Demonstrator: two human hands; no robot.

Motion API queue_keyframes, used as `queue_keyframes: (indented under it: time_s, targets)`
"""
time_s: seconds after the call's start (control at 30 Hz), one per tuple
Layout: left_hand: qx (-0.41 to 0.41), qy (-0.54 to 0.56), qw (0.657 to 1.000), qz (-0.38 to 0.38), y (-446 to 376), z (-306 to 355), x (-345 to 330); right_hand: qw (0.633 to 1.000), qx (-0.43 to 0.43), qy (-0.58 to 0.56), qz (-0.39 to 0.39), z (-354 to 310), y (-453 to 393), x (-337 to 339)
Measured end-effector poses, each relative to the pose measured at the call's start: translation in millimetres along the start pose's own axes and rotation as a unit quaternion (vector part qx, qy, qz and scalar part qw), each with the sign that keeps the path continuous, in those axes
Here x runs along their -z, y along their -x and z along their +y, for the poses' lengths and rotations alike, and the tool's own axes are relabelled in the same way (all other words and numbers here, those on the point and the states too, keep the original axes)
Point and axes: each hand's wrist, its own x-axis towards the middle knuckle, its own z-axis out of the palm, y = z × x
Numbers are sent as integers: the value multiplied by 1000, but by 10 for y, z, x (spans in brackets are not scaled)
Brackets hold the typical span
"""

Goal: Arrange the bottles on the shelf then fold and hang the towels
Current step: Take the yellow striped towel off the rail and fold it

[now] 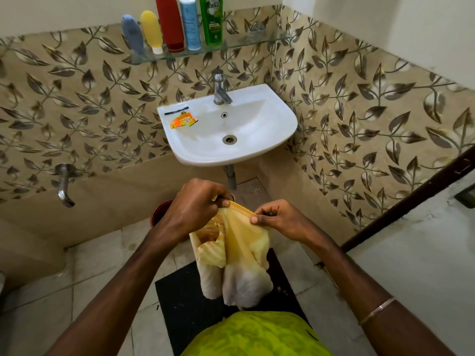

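Lime-green patterned shirt (257,335) at bottom edge, black floor mat (185,299) under the person's feet. Both arms reach forward over the mat. Pale yellow-and-cream cloth towel (239,255) hangs bunched between the hands, in front of the white ceramic wall sink (270,119). Left hand (195,206) pinches the towel's top hem at its left end, fingers curled over it. Right hand (277,219) pinches the same hem at the right end, thumb on top. Hem runs taut hand to hand; the rest droops below both wrists. Thin metal bangle (376,310) on right forearm. Glass wall shelf (257,42) above the sink carries five bottles in a row: grey-blue tube (132,34), yellow tube (151,30), red bottle (169,21), light-blue bottle (189,21), green bottle (211,19). Orange sachet (183,121) lies on the sink's left rim.
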Motion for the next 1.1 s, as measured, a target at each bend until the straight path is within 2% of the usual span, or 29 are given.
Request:
queue_keyframes:
  time_s: [0.23,0.47,0.7,0.87,1.1]
  targets:
    - [31,-46,998,18,-17,-96,-64,1000,14,11,21,-40,-23,-48]
    - [-58,-6,996,-68,57,105,-252,999,42,-16,16,-182,-87,-94]
    - [-31,-23,999,5,19,111,-189,1000,3,-1,-19,-149,-36,-55]
    - [14,-3,999,47,16,13,-89,999,-32,0,7,12,25,-6]
    - [81,-8,994,78,-43,-86,-182,999,-15,-5,46,-56,6,-101]
